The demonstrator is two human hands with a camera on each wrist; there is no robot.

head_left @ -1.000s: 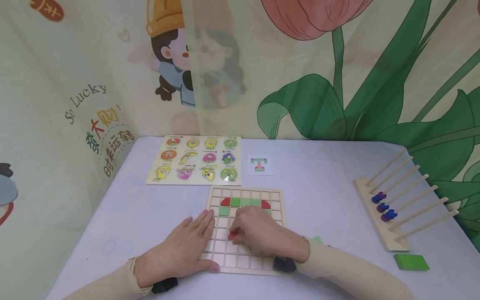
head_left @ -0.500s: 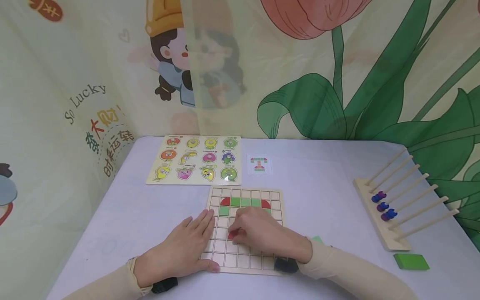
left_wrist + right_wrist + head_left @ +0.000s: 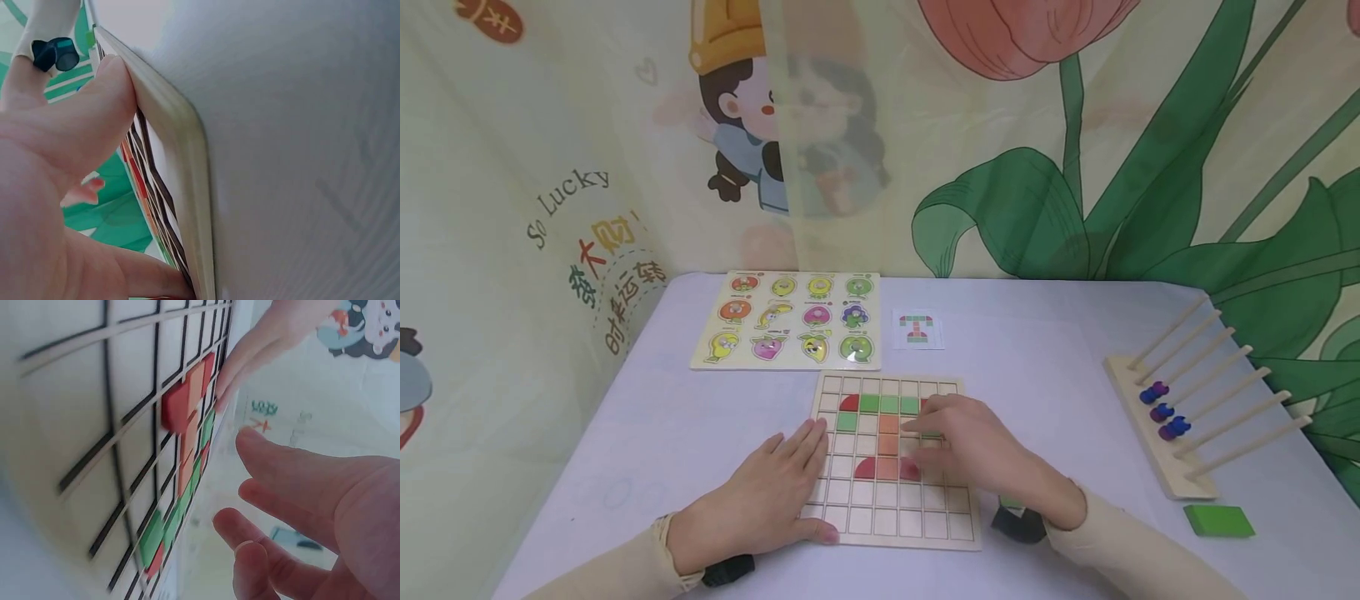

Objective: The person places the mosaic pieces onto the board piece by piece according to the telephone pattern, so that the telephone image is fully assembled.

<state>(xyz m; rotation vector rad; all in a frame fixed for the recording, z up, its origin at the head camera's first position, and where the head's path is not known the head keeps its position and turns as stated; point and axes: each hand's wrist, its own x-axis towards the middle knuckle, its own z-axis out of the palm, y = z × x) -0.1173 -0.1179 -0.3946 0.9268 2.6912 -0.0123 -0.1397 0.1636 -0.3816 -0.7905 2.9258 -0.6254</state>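
Observation:
A wooden grid board (image 3: 850, 521) lies on the table with coloured tiles in its cells. My left hand (image 3: 767, 492) rests along its left side, fingers straight, thumb at the near edge. Over the board's right part hovers my right hand (image 3: 988, 446), holding nothing; the right wrist view shows its fingers (image 3: 275, 462) spread apart. An orange column (image 3: 887, 447) stands between a red rounded piece (image 3: 865, 469) and another red rounded piece (image 3: 176, 407). Green tiles (image 3: 868, 404) form the row above. The right hand partly covers that row's right end.
A card (image 3: 917, 330) with a T pattern lies behind the board, beside a fruit puzzle board (image 3: 707, 357). To the right stand a wooden peg rack (image 3: 1157, 450) with blue and purple beads and a green block (image 3: 1219, 521). A patterned cloth (image 3: 1000, 208) hangs behind.
My right hand has let go of the left red rounded piece and moved right, uncovering the orange column and the other red piece. The left hand stays in place.

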